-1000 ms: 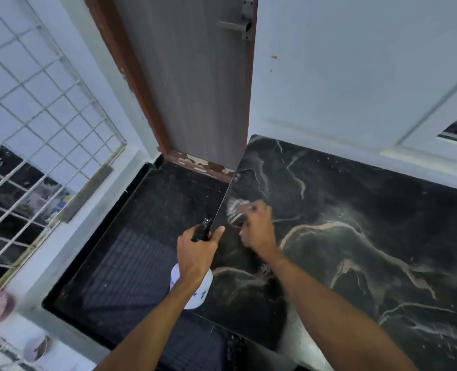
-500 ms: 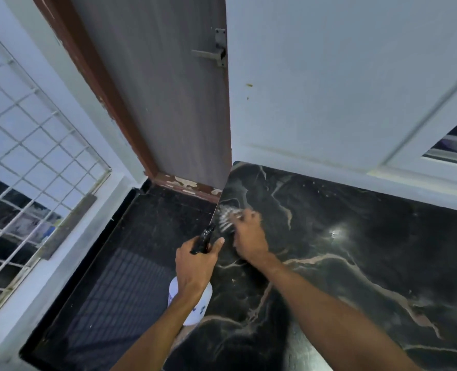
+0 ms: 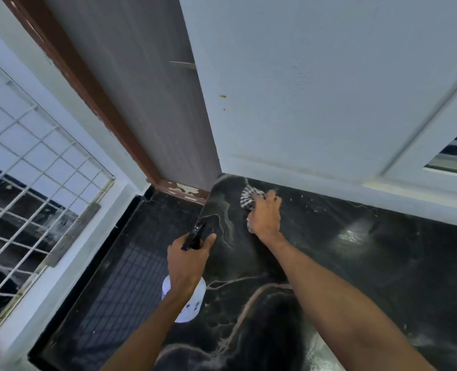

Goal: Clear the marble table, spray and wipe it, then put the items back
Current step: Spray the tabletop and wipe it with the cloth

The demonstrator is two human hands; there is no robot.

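At the far left corner of the black marble tabletop [image 3: 382, 277], close to where it meets the wall, a striped cloth [image 3: 248, 195] lies bunched flat on the stone. On it presses the right hand [image 3: 266, 218], fingers curled down over the fabric and gripping it, so that only the far striped end and a small pale bit at the near side of the palm show. Pale veins run through the dark marble around it, and a wet, shiny patch [image 3: 353, 235] sits to the right of the hand, apart from it.

Nearer and to the left, over the tabletop's left edge, the left hand [image 3: 188, 259] is closed around the neck of a spray bottle [image 3: 188, 303]. Its black trigger head [image 3: 194, 234] points toward the far side, and the white body hangs below the wrist, held in the air.

Left of the tabletop lies a lower dark floor [image 3: 109, 285] with a faint grid reflection. Beyond it stands a grey door [image 3: 141, 103] in a brown frame [image 3: 93, 92] with chipped paint at the bottom. A white wall [image 3: 315, 89] rises behind the tabletop, and a white metal grille [image 3: 29, 162] fills the far left
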